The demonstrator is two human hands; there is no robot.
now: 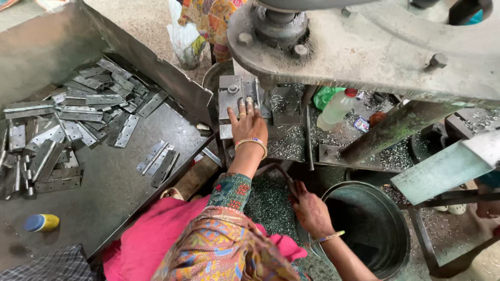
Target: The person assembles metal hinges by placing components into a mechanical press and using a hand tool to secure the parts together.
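My left hand (249,124) lies flat on a small metal hinge plate (233,96) seated on the press bed, right under the machine's heavy grey arm (364,49). The fingers are spread and pressed down on the plate, so the grip is apart, resting on it rather than clamped round it. My right hand (311,211) sits lower, at the near rim of a dark metal bucket (383,234); its grip is curled round a thin dark rod (284,177), though whether it is fully closed I cannot tell.

To the left, a sloping steel tray (104,192) carries a heap of loose hinges (67,114), with a few more hinges (159,162) lying apart nearer me; a raised metal wall stands between the tray and the press. A blue and yellow bottle (42,222) lies at the tray's near end. Metal chips (286,143) cover the surface around the plate, and a clear bottle with a red cap (336,108) lies just beyond. Room above my left hand is tight under the arm.
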